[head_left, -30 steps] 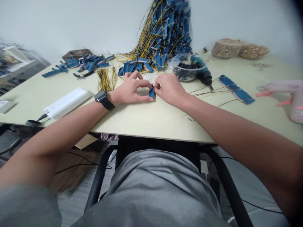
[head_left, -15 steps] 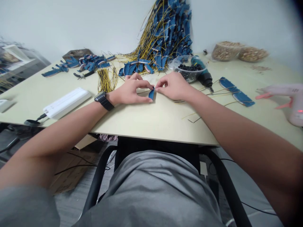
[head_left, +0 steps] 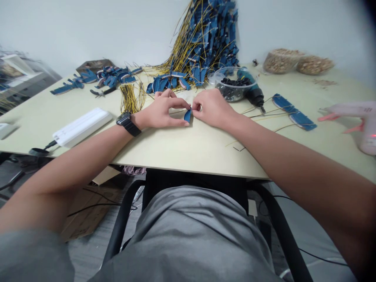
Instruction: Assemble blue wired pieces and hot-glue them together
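Between the thumb and index finger of my left hand (head_left: 165, 111) is a small blue curved piece (head_left: 187, 115), held just above or on the table. A thin wire runs from it under the left palm. My right hand (head_left: 212, 106) is closed in a pinch at the piece's upper right edge; what its fingertips grip is too small to make out. Beyond my right wrist lie blue strips (head_left: 293, 112) with thin wires attached. A bundle of yellow and black wires (head_left: 131, 98) lies behind my left wrist.
A big heap of blue pieces (head_left: 214, 39) with wires stands at the back. Near my right hand are a clear tub of black parts (head_left: 233, 88) and a power drill (head_left: 255, 96). A glue gun (head_left: 362, 117) lies at right, pliers (head_left: 102, 92) and a white power strip (head_left: 82, 127) at left.
My right fingers have curled tighter, and the hand has shifted slightly left at the blue piece. My left hand keeps its hold almost unmoved.
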### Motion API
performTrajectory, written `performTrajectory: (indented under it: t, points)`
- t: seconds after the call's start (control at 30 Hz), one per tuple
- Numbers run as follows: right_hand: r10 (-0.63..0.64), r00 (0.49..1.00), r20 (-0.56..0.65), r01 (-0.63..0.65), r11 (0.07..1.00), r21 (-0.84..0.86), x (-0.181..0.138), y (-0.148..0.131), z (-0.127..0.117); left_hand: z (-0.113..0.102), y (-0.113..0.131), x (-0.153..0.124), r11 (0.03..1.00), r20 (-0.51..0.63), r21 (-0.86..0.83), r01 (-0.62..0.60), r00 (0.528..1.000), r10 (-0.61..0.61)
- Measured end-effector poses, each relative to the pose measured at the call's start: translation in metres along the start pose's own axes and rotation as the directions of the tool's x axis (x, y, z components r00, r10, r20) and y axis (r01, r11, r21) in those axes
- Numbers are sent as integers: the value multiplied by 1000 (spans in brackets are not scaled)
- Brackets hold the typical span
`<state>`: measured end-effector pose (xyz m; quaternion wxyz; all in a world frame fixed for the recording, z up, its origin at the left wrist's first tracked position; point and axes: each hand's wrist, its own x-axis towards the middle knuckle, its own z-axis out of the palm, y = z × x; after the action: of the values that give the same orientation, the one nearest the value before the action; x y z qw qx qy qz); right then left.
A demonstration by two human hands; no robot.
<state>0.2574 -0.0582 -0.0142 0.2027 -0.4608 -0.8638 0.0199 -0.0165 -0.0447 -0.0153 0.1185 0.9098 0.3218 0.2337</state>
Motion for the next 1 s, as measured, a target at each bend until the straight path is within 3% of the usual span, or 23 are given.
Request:
performTrajectory:
  t: [0.5,1.0]
  points:
    - [-79,996,50,85,989,-123,-6,-14,-1,1,-5,5,999,2,44,-21,1000,20]
    - [-3,999,49,10,988,-152,-5,-16,-2,-1,-3,5,1000,5,15,-2,1000,2]
